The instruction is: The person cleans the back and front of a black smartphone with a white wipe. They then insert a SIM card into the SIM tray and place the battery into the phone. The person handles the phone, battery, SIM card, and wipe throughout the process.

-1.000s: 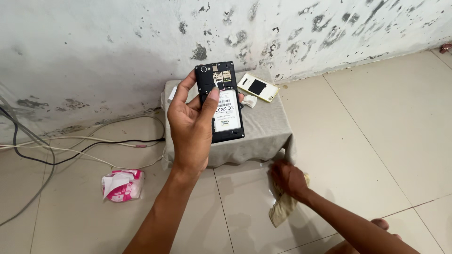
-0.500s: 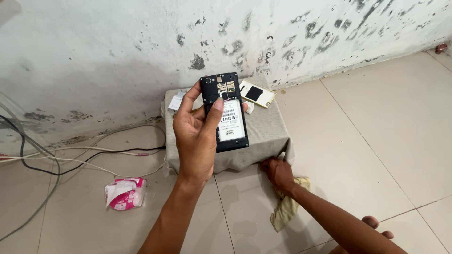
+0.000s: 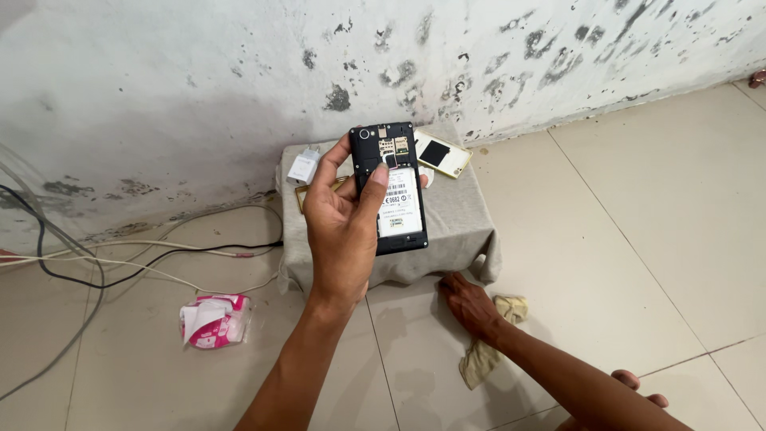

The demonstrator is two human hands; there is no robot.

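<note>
My left hand (image 3: 343, 231) is raised and grips a black phone (image 3: 399, 211) with its back cover off, so the white-labelled battery and card slots show. My thumb lies over the upper part of the battery. Behind the phone stands a low block draped in grey cloth (image 3: 467, 227). My right hand (image 3: 469, 305) lies flat on the tiled floor at the foot of that block, fingers spread and holding nothing. A crumpled beige rag (image 3: 483, 361) lies under its wrist.
On the block lie a white charger plug (image 3: 303, 168) and a small gold-edged phone (image 3: 443, 154). A pink and white packet (image 3: 214, 319) lies on the floor to the left. Cables (image 3: 120, 259) run along the stained wall. My toes (image 3: 634, 383) show at the bottom right.
My right hand slid forward along the floor toward the block's foot, leaving the rag behind under its wrist. My left hand kept its grip on the phone.
</note>
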